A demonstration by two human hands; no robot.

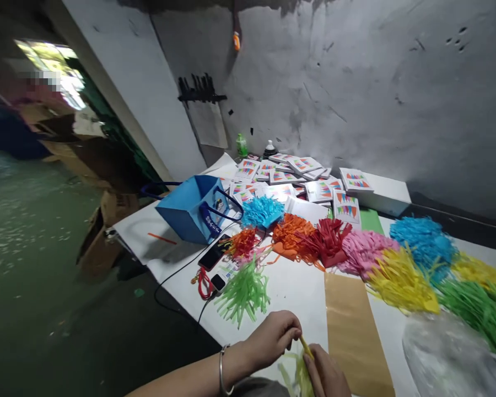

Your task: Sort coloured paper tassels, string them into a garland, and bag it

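Well, leftmost, blurred brown cartons (116,220) stand beyond the table (291,298), and on it sits a blue bag (182,215), mouth open (whatever it holds, I can't make out). Next, the left hand (276,337) pinches the narrow top of a yellow tassel (302,376), which slants down rightward from those fingertips, loose strips below. The right hand (327,372) closes thumb and fingers on it lower down. Farther right lies a crumpled clear bag (446,353), contents unclear.
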